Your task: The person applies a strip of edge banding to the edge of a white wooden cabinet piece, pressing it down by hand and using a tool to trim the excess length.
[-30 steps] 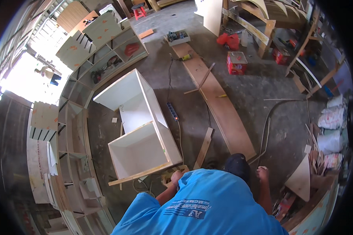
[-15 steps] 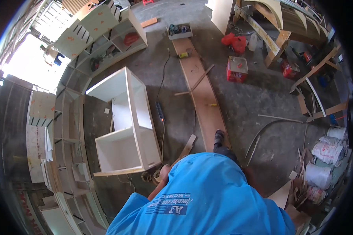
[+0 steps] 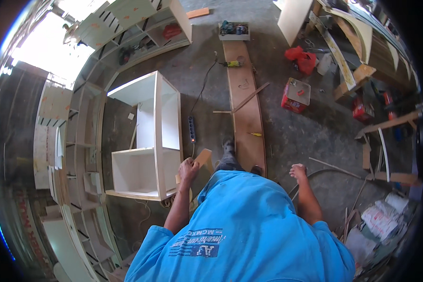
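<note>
My left hand (image 3: 188, 171) is closed around a short flat strip of wood (image 3: 203, 158). One end of the strip sticks out beyond my fingers, beside the white open-fronted cabinet (image 3: 158, 136) on the floor. My right hand (image 3: 298, 172) hangs away from my body on the right, its fingers loosely bent and apart, with nothing visible in them. A long brown board (image 3: 247, 108) lies on the floor ahead, and my feet are at its near end. Across it rests a thin wooden stick (image 3: 251, 97).
A blue power strip (image 3: 191, 129) and its cord lie between cabinet and board. A tray of tools (image 3: 234, 32) stands at the board's far end. Right of it are a red tin (image 3: 295, 95), red plastic bags (image 3: 301, 60) and a bent strip (image 3: 336, 168). Shelving (image 3: 87, 127) lines the left.
My left hand has come up from beside the cabinet with the wood strip in it. My right arm, hidden before, is now out at the right. The view has shifted, and my feet have moved.
</note>
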The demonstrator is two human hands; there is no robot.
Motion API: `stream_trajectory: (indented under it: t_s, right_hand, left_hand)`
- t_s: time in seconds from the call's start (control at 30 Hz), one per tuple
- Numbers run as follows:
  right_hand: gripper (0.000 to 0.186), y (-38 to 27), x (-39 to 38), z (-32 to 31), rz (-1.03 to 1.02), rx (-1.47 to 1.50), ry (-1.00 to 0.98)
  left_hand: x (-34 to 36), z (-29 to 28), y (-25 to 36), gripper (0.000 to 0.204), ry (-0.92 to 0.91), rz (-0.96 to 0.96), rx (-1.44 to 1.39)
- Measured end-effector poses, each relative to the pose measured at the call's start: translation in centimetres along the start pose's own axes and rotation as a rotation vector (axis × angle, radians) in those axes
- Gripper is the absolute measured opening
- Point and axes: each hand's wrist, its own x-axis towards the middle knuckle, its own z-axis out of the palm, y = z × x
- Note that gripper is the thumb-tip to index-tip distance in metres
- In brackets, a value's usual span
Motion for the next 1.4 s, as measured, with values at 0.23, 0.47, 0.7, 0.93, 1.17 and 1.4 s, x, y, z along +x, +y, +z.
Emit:
stream_trajectory:
  t_s: [0.23, 0.47, 0.7, 0.93, 1.17, 1.4]
  right_hand:
    - [0.019, -7.2, 5.2, 12.9, 0.139, -0.074, -0.216]
    - [0.023, -22.2, 17.5, 26.6, 0.116, -0.061, -0.180]
    - [0.016, -40.8, 26.4, 42.6, 0.115, -0.111, -0.215]
    - [0.014, -59.6, 35.5, 63.9, -0.100, -0.135, -0.378]
    - [0.018, -82.0, 48.2, 89.2, -0.274, -0.286, -0.551]
    - [0.019, -107.7, 63.2, 118.0, -0.500, -0.398, -0.498]
  left_hand:
    - [10.5, -1.8, 3.4, 0.033, 0.127, -0.040, -0.157]
    - [31.1, -2.8, 2.5, 0.031, 0.080, -0.173, -0.263]
    - [44.8, -7.9, 2.1, 0.031, 0.036, -0.265, -0.301]
    - [53.5, -11.0, 2.1, 0.031, 0.089, -0.283, -0.208]
    - [62.2, -8.3, 3.1, 0.029, 0.247, -0.537, -0.306]
    - [69.3, -11.6, 7.1, 0.029, 0.036, -0.839, -0.147]
